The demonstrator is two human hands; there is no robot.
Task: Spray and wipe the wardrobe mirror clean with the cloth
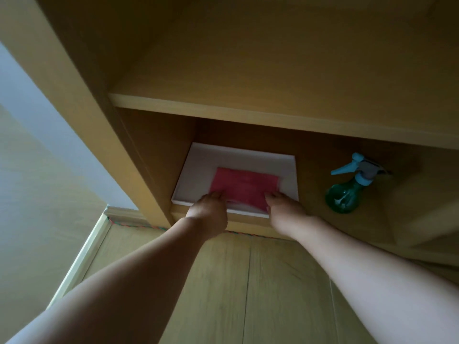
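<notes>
L hand [210, 207], R hand [283, 208] on cloth [242, 186]

Light-wood shelving unit [82, 78], open front, one horizontal shelf board [248, 111] across it, lower bay in shade. Floor [248, 294]: pale wood-look planks. Pale skirting [82, 254] runs along the wall [29, 170] at left. Wall goes grey-blue up top, maybe a daylight cast. Light is dim and soft.

head camera looks down, close, into a low wardrobe shelf [310, 194].
</notes>
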